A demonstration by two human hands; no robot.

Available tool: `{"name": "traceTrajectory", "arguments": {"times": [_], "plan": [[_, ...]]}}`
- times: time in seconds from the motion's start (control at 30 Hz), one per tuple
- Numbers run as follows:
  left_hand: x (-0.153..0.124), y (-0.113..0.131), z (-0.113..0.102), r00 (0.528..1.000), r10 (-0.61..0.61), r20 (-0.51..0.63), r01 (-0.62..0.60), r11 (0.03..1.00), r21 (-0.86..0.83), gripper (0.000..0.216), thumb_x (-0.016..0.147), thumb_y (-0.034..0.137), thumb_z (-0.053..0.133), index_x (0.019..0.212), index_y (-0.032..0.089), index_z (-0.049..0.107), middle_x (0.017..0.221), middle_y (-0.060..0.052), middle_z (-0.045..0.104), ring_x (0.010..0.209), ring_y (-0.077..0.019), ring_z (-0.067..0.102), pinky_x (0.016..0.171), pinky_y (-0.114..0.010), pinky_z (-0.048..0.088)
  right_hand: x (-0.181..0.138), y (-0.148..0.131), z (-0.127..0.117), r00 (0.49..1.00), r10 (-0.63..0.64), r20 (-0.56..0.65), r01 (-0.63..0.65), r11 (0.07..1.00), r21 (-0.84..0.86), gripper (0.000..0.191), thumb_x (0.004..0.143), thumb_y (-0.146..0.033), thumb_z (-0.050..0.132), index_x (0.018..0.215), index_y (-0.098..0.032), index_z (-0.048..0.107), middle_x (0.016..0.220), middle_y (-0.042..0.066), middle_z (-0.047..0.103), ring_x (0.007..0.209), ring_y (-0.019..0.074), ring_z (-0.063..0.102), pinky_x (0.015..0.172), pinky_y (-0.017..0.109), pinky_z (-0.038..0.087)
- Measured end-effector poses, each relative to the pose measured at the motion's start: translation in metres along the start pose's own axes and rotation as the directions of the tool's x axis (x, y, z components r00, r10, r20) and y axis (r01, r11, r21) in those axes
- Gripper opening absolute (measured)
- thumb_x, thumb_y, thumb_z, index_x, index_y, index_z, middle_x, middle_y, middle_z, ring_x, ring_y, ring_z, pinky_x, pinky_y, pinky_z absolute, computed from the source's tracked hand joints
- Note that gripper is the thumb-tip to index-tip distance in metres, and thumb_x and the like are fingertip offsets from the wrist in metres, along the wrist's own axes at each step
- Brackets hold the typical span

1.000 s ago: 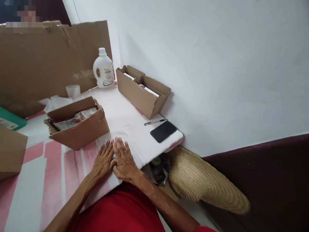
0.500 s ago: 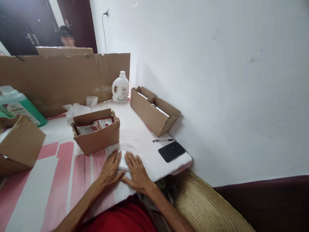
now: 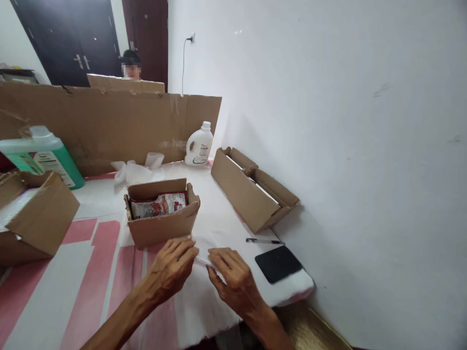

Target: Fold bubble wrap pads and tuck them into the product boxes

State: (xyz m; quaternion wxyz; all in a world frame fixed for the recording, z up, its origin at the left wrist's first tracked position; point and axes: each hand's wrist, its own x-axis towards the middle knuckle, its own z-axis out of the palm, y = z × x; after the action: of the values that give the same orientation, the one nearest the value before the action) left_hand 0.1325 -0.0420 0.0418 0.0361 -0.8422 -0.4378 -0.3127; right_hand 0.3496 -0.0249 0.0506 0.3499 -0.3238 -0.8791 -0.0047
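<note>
Between my two hands lies a small translucent white plastic packet, mostly hidden by the fingers. My left hand has its fingers bent and closed at the packet's left end. At the right end, my right hand pinches the packet between thumb and fingers. Just behind my left hand stands an open cardboard box holding red-and-white printed packets. To the right of my right hand, a black flat phone-like slab and a pen lie on the cloth.
A long divided cardboard box stands along the wall. Behind are a white jug, crumpled translucent plastic and a cardboard screen. At left are a jug of green liquid and another carton. A person is beyond the screen.
My hands were lying flat on the packet; now their fingers are bent around its two ends and sit farther apart. The view has shifted, so everything appears farther right and mostly lower.
</note>
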Motion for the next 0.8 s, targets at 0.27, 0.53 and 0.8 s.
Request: {"name": "traceTrajectory", "arguments": {"times": [0.27,0.53,0.8], "plan": [[0.071,-0.043,-0.113,0.939,-0.019,-0.342,0.102,0.969,0.226,0.032,0.096,0.02,0.055,0.125,0.029,0.065,0.137,-0.008,0.062,0.129,-0.0276,0.056,0.105,-0.049,0.05,0.135,-0.011,-0.025,0.956,-0.196,-0.221,0.163,0.974,-0.158,0.019,0.1,-0.02,0.057,0.117,-0.02,0.064,0.107,0.011,0.072,0.097,0.0244,0.067,0.085,0.038,0.055],[0.05,-0.118,-0.097,0.953,-0.26,0.154,0.258,0.966,0.03,0.034,0.101,0.04,0.047,0.118,0.025,0.072,0.118,-0.007,0.071,0.104,-0.0214,0.066,0.09,-0.038,0.052,0.189,0.032,0.037,0.92,-0.095,0.381,0.097,0.995,0.015,0.015,0.1,-0.026,0.062,0.096,-0.019,0.075,0.106,0.008,0.071,0.1,0.0212,0.062,0.086,0.031,0.051],[0.054,-0.109,-0.096,0.885,-0.288,0.366,0.288,0.956,0.056,0.043,0.103,0.05,0.039,0.108,0.03,0.077,0.118,-0.005,0.074,0.123,-0.0284,0.06,0.105,-0.051,0.04,0.201,0.036,0.009,0.811,-0.108,0.575,-0.197,0.875,0.443,0.045,0.107,-0.047,0.044,0.085,-0.019,0.072,0.086,0.002,0.07,0.083,0.0163,0.061,0.08,0.028,0.044]]}}
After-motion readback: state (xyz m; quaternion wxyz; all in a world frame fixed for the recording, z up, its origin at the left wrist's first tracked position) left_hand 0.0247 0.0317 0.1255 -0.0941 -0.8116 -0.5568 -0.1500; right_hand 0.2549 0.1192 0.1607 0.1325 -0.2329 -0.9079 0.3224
